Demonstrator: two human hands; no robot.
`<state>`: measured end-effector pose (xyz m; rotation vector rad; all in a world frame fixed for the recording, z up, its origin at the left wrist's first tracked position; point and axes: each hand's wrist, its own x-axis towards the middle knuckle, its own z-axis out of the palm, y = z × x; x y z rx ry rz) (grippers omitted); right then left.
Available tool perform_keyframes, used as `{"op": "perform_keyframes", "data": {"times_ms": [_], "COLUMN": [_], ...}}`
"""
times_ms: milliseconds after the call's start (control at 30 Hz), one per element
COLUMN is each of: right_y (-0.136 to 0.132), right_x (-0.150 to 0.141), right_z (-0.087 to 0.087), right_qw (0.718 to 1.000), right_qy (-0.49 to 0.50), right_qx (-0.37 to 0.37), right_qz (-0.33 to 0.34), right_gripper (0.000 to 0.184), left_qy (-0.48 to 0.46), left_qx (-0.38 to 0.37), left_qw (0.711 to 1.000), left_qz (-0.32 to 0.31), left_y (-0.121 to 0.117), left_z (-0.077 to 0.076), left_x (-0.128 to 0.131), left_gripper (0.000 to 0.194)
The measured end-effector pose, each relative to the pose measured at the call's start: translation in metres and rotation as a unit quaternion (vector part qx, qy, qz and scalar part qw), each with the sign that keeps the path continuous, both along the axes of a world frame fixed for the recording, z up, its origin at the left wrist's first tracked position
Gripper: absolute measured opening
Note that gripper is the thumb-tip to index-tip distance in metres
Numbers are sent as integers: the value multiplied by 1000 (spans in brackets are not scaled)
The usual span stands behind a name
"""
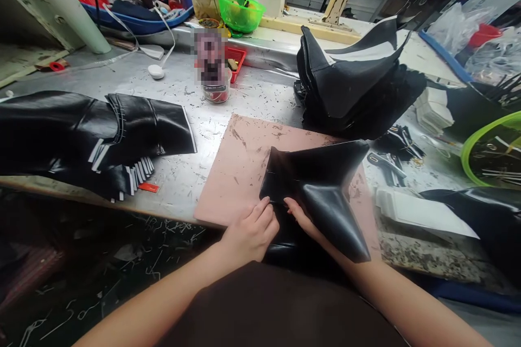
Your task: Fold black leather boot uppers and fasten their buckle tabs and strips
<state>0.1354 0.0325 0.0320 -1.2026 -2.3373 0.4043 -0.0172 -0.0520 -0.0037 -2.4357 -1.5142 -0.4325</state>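
Note:
A black leather boot upper [313, 165] lies with its far part over a pink board [228, 173], and its near edge hangs toward my body. My left hand [256, 230] is closed, thumb and fingers pinching the upper's near left edge. Close to its right, my right hand [303, 219] has its fingertips at the same near edge, holding the leather; a glossy flap drapes over that wrist and hides part of the hand. More black leather hangs below and between both hands.
Glossy black leather pieces [73, 124] are piled at left. Behind the board stands a stack of black uppers [354, 87]. At right are zipper parts [388, 165], white sheets [423, 211] and a green-rimmed basket [466, 152]. A jar [216, 92] stands farther back.

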Motion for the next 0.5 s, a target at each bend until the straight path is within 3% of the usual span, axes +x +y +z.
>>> {"op": "perform_keyframes", "data": {"times_ms": [100,200,367,500], "right_y": [5,13,14,10], "right_x": [3,16,38,41], "right_z": [11,14,0,-9], "right_qw": [997,992,988,983], "right_qy": [-14,-12,23,14], "right_qx": [-50,-76,-83,-86], "right_qz": [-55,-104,-130,-160], "right_gripper": [28,43,58,51], "left_qy": [10,13,9,27], "left_qx": [-37,-38,-20,-43], "left_qw": [999,999,1000,999], "left_qz": [-5,-7,9,-1], "left_y": [2,4,4,5], "left_z": [1,4,6,7], "left_x": [-1,-2,-2,-3], "left_gripper": [25,26,28,27]}}
